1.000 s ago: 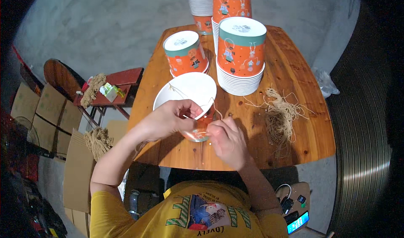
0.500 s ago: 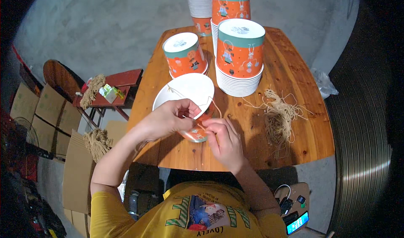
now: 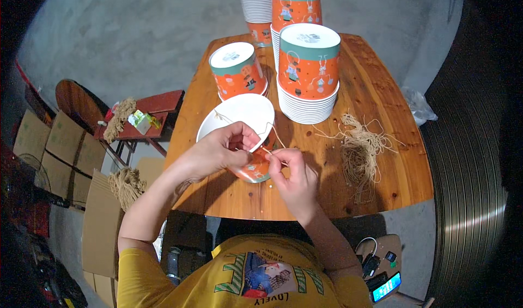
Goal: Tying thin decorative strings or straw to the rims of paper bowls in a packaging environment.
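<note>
A paper bucket (image 3: 231,111), white inside and orange with a green band outside, lies tilted on the wooden table with its mouth facing up and away. At its near right rim is my left hand (image 3: 220,151), closed with thumb and fingers pinching the rim. A thin beige cord (image 3: 278,136) loops from the bucket's rim toward my right hand. Just right of the bucket, my right hand (image 3: 297,178) pinches that cord between thumb and forefinger. Inside the bucket another bit of cord shows. The exact point where the cord meets the rim is partly hidden by my fingers.
A stack of upturned buckets (image 3: 309,68) stands behind, with a shorter stack (image 3: 234,71) to its left and taller ones at the back. Loose cords (image 3: 360,155) lie tangled on the table's right (image 3: 406,183). Cardboard boxes (image 3: 101,221) and a red bench (image 3: 163,102) stand left.
My right fingertips have shifted slightly right and up, away from the left hand, with the cord still pinched. The left hand stays at the bucket's rim.
</note>
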